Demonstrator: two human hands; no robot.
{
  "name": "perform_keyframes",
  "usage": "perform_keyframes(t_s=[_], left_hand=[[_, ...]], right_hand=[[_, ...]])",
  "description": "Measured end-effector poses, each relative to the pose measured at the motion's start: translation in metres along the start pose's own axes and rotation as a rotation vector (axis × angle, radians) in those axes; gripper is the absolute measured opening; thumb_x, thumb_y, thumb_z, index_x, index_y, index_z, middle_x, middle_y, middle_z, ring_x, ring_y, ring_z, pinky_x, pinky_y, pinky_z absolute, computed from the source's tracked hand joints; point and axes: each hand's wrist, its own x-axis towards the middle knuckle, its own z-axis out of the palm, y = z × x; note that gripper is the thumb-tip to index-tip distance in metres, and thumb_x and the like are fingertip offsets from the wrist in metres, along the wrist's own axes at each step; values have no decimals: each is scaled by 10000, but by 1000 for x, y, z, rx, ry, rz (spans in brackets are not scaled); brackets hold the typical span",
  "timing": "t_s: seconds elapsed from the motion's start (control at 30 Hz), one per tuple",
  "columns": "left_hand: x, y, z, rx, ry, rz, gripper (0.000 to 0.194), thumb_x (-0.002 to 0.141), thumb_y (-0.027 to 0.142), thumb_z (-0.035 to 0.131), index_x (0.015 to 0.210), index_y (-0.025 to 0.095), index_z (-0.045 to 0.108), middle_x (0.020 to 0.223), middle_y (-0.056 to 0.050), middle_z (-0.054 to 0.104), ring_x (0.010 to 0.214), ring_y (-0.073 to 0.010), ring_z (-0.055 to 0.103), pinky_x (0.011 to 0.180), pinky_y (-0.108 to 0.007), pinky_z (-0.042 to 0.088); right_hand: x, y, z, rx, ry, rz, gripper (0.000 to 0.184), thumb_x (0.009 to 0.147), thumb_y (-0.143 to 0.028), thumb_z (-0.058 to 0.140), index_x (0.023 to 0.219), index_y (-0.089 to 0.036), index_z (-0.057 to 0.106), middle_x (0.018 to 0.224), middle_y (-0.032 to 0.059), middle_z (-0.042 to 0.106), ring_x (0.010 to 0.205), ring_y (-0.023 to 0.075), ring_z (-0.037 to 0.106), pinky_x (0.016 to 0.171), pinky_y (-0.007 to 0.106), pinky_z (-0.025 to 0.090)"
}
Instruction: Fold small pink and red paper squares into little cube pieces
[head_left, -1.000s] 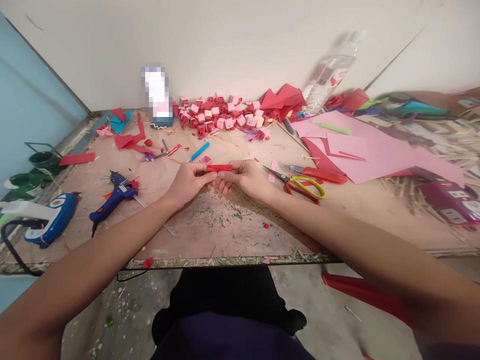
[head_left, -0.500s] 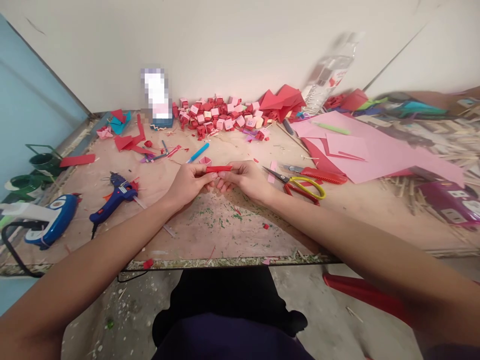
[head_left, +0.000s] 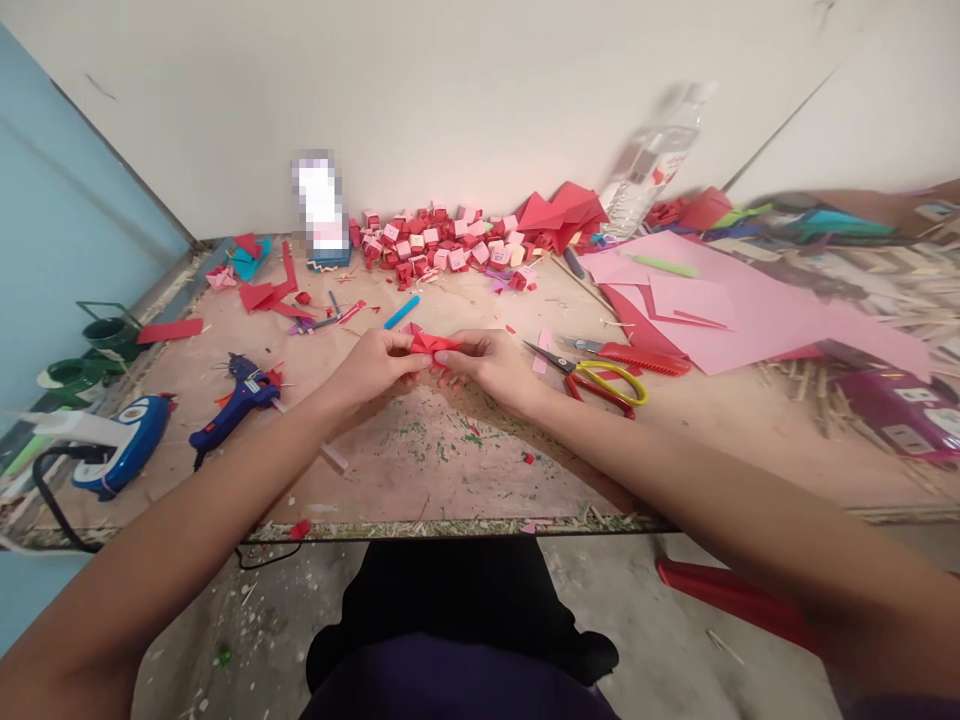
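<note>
Between my two hands is a small piece of folded red paper (head_left: 433, 345), held above the middle of the table. My left hand (head_left: 381, 362) pinches its left end between thumb and fingers. On the right end, my right hand (head_left: 489, 365) has the same kind of pinch. The thumbs lie close together at the paper's near edge. Just behind the paper sits a small pink paper box (head_left: 409, 328), partly hidden. A blue pen (head_left: 401, 312) lies beyond my left hand. To the right of my right hand are scissors (head_left: 592, 378) with yellow and red handles.
Folded red and pink paper cubes (head_left: 450, 245) pile up against the wall. A blue glue gun (head_left: 236, 400) and a power strip (head_left: 127, 450) lie left. A red cutter knife (head_left: 637, 355), pink paper sheets (head_left: 765, 310) and a plastic bottle (head_left: 649, 170) are right. A phone (head_left: 319, 205) stands at the back.
The red paper was a narrow flat strip between my fingers; now it shows wider, with angled folds standing up. Both hands keep their grip in nearly the same place. The view has shifted slightly.
</note>
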Motion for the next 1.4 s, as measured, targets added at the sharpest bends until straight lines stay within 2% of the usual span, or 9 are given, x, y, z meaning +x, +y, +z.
perform_keyframes(t_s=[0.2,0.3,0.4,0.63,0.8,0.9,1.0,1.17,1.4], left_hand=[[16,29,-26,548,-219,31,331,772,279,690,517,207,492,519,47,395,509,-103,334,555,-322,249],[21,33,-28,603,-262,13,377,731,238,693,484,218,408,492,46,329,483,-104,273,521,-337,189],[19,32,-27,534,-280,45,359,757,278,721,496,216,482,498,42,345,488,-109,279,505,-325,189],[10,7,-9,214,6,138,249,877,368,682,697,197,664,681,3,605,630,-149,506,627,-295,375],[11,-11,9,209,341,218,240,882,354,733,769,226,564,701,26,603,637,-163,541,650,-290,393],[10,-12,11,500,314,325,171,891,251,722,782,230,592,739,8,662,684,-192,595,681,-310,397],[10,-14,10,591,252,370,66,919,230,713,855,231,695,873,-37,772,779,-229,683,747,-340,462],[11,-18,13,487,265,302,206,895,413,805,845,224,738,848,-53,789,729,-237,691,723,-358,499],[13,-11,10,83,228,215,134,799,318,700,827,193,737,884,-50,788,849,-221,731,818,-334,558]], right_hand=[[-1,-5,1,-42,-4,-5,286,811,-373,886,1032,-191,878,953,61,833,752,169,715,610,271,573],[-1,-8,1,-81,-70,-14,272,788,-375,896,990,-195,884,940,53,829,745,166,704,629,277,564],[0,-7,1,-109,-100,-55,185,817,-363,842,870,-187,866,833,35,802,696,148,673,645,273,549],[3,1,0,29,49,16,203,802,-373,820,842,-175,835,818,47,808,668,171,712,610,275,579],[3,1,2,120,159,16,255,750,-405,886,835,-181,801,801,55,810,664,191,736,563,266,585],[2,1,4,99,165,0,284,731,-413,912,831,-191,766,743,31,785,657,180,722,570,255,593],[1,-1,5,113,176,3,285,729,-399,903,848,-191,750,740,18,776,655,170,713,580,257,606],[-1,-5,7,120,157,12,235,728,-340,861,867,-195,739,752,17,772,665,170,721,574,252,604],[1,-1,7,193,218,7,200,723,-315,830,848,-198,725,739,23,757,674,186,724,566,267,610]])
